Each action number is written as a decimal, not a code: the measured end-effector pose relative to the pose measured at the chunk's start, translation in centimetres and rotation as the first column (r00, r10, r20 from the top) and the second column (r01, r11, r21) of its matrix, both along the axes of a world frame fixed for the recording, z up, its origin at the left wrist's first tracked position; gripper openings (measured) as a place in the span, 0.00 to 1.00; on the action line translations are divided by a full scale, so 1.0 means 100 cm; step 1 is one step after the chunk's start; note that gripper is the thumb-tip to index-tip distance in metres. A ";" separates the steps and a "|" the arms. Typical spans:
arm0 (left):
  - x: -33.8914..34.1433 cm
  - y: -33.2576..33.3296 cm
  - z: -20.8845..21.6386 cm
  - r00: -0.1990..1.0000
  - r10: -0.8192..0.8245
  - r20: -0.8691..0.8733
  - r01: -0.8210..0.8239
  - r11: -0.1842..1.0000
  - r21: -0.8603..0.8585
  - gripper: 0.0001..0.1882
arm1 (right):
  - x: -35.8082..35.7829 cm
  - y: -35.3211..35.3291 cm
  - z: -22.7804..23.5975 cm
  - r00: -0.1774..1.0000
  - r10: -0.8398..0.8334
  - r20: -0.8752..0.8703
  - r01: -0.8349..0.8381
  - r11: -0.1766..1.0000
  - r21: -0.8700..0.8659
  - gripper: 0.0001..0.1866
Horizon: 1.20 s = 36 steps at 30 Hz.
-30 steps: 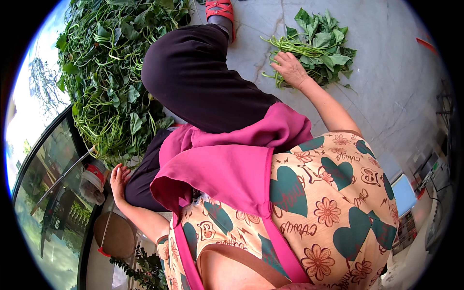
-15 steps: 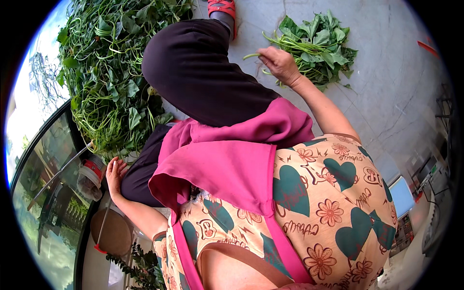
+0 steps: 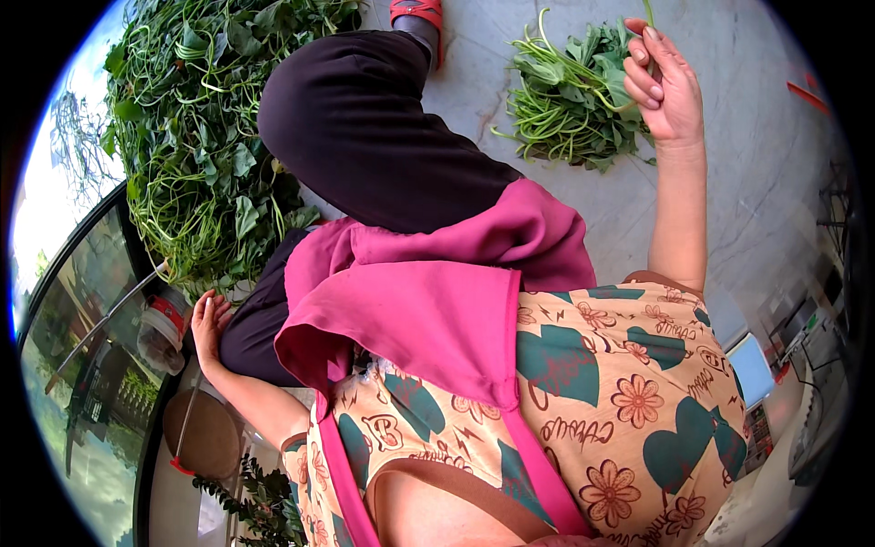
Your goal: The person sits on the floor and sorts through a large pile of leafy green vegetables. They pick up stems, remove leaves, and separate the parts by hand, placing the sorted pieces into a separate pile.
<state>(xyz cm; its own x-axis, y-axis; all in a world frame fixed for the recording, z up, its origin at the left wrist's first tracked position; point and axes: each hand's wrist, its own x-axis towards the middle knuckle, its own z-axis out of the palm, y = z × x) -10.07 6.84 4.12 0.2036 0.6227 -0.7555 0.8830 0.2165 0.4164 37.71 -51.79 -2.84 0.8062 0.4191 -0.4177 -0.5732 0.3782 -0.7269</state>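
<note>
At the upper right, my right hand (image 3: 665,87) is raised beside a small bunch of leafy greens (image 3: 574,100) on the floor. Its fingers are curled, and a thin green stem (image 3: 649,11) sticks up from between thumb and fingertips. The far part of that stem runs out of view. My left hand (image 3: 211,326) rests against my bent leg, just below a large heap of leafy vines (image 3: 210,155) on the left. Nothing shows in its loosely spread fingers. The heap holds tangled pale stems and dark green leaves.
Between heap and bunch my bent leg in dark trousers (image 3: 355,128) ends in a red sandal (image 3: 421,14). A pink apron (image 3: 410,319) covers my lap. A clear container (image 3: 164,337), a metal pole (image 3: 109,324) and a round brown stool (image 3: 205,433) stand left, by a glass pane (image 3: 91,346).
My right hand has swung right and farther away across the bunch, turning with its stem. Leaves and stems of the bunch lie differently. My left hand has barely moved.
</note>
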 end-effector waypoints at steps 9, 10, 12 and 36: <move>-0.004 0.002 -0.002 1.000 -0.011 -0.005 0.011 1.000 0.006 0.17 | -0.006 0.030 0.030 0.596 0.460 0.658 0.436 0.503 -0.746 0.14; -0.002 -0.002 -0.001 1.000 -0.013 -0.017 0.013 1.000 0.011 0.16 | -0.002 0.026 0.032 0.385 0.695 0.607 0.668 0.244 -0.703 0.11; -0.010 -0.001 -0.002 1.000 0.013 -0.007 -0.013 1.000 0.003 0.16 | 0.001 0.020 0.019 0.378 0.838 0.394 0.712 0.009 -0.702 0.10; -0.016 -0.007 -0.007 1.000 -0.018 0.019 0.016 0.996 0.083 0.15 | -0.088 -0.010 -0.195 0.240 0.953 0.187 0.318 0.105 -0.942 0.29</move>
<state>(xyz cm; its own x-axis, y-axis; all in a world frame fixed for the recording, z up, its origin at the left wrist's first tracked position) -11.68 6.16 3.44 0.2294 0.6792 -0.6971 0.8776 0.1654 0.4500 28.87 -52.78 -22.33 0.7100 0.6924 -0.1282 0.6493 -0.7142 -0.2615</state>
